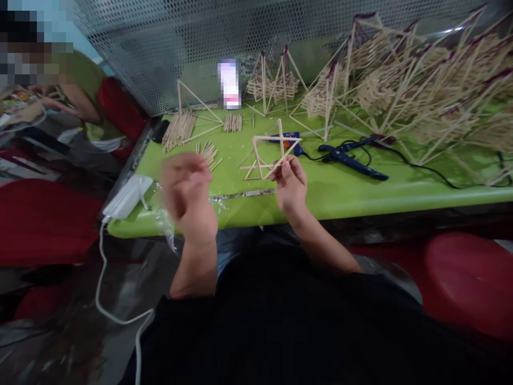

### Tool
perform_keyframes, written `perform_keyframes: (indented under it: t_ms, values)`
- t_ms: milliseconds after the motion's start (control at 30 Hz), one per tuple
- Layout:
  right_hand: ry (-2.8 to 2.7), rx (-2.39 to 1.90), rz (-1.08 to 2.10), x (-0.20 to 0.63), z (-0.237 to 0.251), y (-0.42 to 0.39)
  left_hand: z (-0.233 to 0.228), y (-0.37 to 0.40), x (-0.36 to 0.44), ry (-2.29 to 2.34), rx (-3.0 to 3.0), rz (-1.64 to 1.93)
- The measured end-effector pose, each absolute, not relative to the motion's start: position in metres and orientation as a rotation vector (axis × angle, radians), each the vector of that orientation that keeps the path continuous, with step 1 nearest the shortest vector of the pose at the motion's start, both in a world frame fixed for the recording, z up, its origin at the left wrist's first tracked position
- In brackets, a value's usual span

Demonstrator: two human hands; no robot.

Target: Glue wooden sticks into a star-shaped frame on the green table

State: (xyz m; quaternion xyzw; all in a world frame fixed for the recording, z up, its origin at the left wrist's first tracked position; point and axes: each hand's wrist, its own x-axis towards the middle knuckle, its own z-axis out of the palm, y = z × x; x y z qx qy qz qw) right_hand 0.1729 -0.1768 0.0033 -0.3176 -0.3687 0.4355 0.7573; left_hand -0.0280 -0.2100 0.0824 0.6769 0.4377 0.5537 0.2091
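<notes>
My right hand (293, 184) is closed on a star-shaped frame of thin wooden sticks (258, 155), pinching it at its right side above the green table (320, 206). Motion smears my left hand (186, 187), which is raised left of the frame, so its fingers do not show clearly. Just beyond it lies a small loose pile of short sticks (207, 154). Behind the frame rests a blue glue gun (289, 139), partly hidden by the sticks. To the right are dark blue pliers-like cutters (352, 160).
Many stick lanterns frames (377, 91) crowd the right back. Bundles of sticks (179, 130) lie at the left back, near a lit phone (230, 85). A white power strip (127, 198) sits at the left edge. Another person (80, 91) works at far left; a red stool (468, 278) stands right.
</notes>
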Motion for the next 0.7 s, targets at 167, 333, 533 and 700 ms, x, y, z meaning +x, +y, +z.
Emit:
perform_keyframes:
  t_ms: [167,333,533,700]
  values:
    - [-0.999,-0.713,0.884,0.187,0.018,-0.178,0.056,-0.182,-0.021,0.973,1.861,1.208]
    - [-1.035,-0.709,0.898,0.188,0.020,-0.177,0.054,-0.189,-0.022,1.068,1.927,1.280]
    - [-0.971,-0.735,0.797,0.183,0.023,-0.188,0.048,-0.203,-0.022,1.265,2.078,1.261]
    - [-1.131,-0.840,0.444,0.176,0.006,-0.203,0.013,-0.200,-0.002,1.398,2.098,1.686]
